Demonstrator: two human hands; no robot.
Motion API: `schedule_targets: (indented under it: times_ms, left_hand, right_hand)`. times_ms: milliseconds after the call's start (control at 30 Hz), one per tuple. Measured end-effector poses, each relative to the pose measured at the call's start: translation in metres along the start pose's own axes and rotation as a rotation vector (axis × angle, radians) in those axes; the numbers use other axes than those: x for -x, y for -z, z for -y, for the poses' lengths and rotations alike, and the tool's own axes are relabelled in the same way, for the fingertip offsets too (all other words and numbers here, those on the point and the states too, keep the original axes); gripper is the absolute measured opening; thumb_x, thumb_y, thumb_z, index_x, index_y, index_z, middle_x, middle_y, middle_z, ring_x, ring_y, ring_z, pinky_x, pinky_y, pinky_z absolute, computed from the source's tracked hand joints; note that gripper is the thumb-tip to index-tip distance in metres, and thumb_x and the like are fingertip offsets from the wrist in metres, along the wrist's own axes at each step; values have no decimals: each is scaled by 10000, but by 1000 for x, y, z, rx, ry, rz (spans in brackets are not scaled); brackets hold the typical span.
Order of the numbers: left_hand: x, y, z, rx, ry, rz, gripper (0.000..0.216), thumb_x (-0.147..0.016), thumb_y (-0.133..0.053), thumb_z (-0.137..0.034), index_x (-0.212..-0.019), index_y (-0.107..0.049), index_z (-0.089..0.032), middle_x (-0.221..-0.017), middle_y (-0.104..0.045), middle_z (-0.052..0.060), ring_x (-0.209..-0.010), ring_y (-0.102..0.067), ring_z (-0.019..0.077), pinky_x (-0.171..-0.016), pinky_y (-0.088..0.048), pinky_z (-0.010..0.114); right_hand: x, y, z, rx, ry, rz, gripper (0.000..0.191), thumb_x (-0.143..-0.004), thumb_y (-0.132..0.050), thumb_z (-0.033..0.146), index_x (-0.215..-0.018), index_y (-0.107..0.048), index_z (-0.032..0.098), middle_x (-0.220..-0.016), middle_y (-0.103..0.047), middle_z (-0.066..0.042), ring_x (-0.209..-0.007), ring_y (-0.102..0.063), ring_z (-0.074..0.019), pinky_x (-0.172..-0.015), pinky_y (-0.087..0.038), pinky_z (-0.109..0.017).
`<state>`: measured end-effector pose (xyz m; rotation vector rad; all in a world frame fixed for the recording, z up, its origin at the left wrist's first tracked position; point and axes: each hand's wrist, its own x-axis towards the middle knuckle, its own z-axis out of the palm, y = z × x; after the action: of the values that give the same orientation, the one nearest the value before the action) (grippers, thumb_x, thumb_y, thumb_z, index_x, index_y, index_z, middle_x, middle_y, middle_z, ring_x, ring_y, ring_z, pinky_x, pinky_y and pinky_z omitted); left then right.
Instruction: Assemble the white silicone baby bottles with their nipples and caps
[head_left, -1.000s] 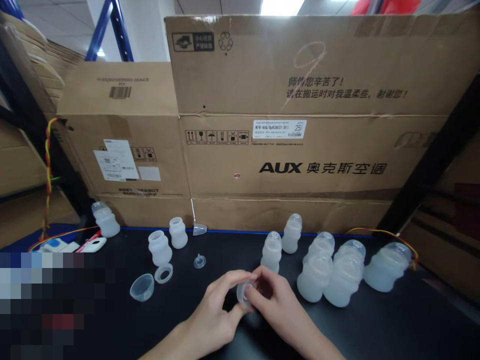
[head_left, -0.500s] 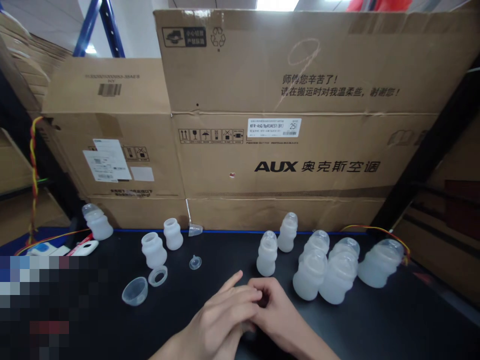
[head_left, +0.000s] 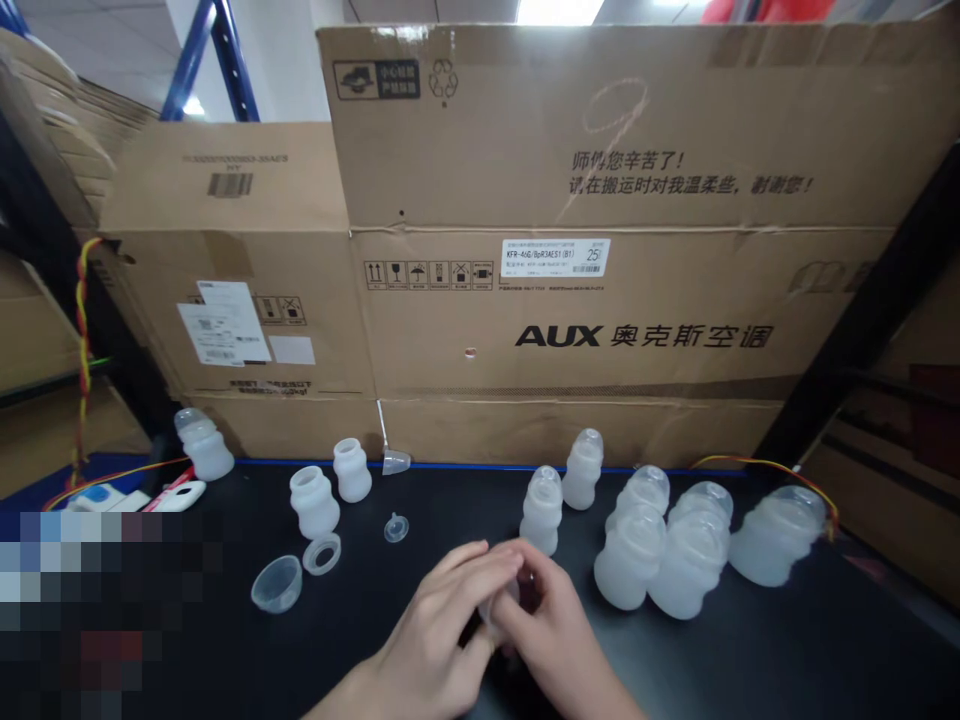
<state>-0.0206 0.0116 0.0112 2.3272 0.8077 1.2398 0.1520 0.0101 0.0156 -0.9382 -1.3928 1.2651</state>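
Observation:
My left hand [head_left: 439,625] and my right hand [head_left: 551,630] meet low in the middle, over the black table [head_left: 787,660]. Both are closed around a small clear plastic part [head_left: 501,600], mostly hidden between the fingers. Just beyond my hands stands a capped frosted bottle [head_left: 541,510]. To the left lie a white ring [head_left: 322,553], a clear cap [head_left: 277,583] and a small clear nipple [head_left: 396,527]. Two open bottles [head_left: 314,501] stand behind them.
Several capped frosted bottles [head_left: 660,555] cluster at the right, one [head_left: 776,540] lying on its side. Another capped bottle [head_left: 202,445] stands far left beside a white device [head_left: 176,495]. Large cardboard boxes [head_left: 600,330] wall off the table's back edge. A blurred patch covers the lower left.
My hands have stayed together, turning the small clear part between the fingers. It showed plainly a second ago and is mostly covered now. The view shifted slightly.

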Motion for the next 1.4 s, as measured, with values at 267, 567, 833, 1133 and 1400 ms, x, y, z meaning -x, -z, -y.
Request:
schedule_targets:
  times_ms: [267, 567, 833, 1133, 1400]
  left_hand:
    - [-10, 6, -6, 85, 325, -39, 514, -936, -723, -272, -1435, -615, -328, -1547, -585, 100, -1447, -522, 329, -1222, -412, 526]
    - [-18, -1, -2, 208, 550, -174, 206, -978, -654, -366, -1042, -758, -200, -773, -789, 51, -705, -753, 202, -651, -582, 262]
    - [-19, 9, 4, 72, 328, -199, 220, -988, -613, -307, -1051, -807, -224, -835, -791, 41, -703, -715, 171, -679, -581, 269]
    - [-35, 75, 19, -802, -94, -164, 292, -938, -668, -267, -1214, -719, -183, -1142, -764, 126, -1085, -702, 297, -1085, -469, 520]
    - [-30, 124, 47, -1468, 260, -319, 408, -926, -579, -334, -1206, -697, -63, -1423, -603, 347, -1403, -497, 516, -1156, -263, 747]
  right_hand:
    - [-2, 2, -6, 12, -6, -115, 437, -931, -699, 589, -1093, -681, 184, -731, -644, -9, -600, -582, -155, -512, -507, -249]
    - [2, 4, 8, 338, 257, -42, 266, -1032, -590, 441, -1148, -677, 217, -926, -706, -57, -764, -660, -190, -687, -541, -286]
    - [-1, -3, -16, -175, 32, -18, 588, -937, -698, 599, -1390, -507, 275, -988, -645, -34, -829, -691, -211, -657, -612, -330]
    - [-8, -2, -26, -197, 25, -187, 699, -790, -883, 482, -1371, -541, 294, -1094, -580, -27, -713, -623, -132, -634, -580, -300]
    - [-8, 0, -24, -30, 72, -160, 521, -808, -830, 448, -1250, -645, 242, -1117, -600, -68, -750, -641, -168, -618, -534, -295]
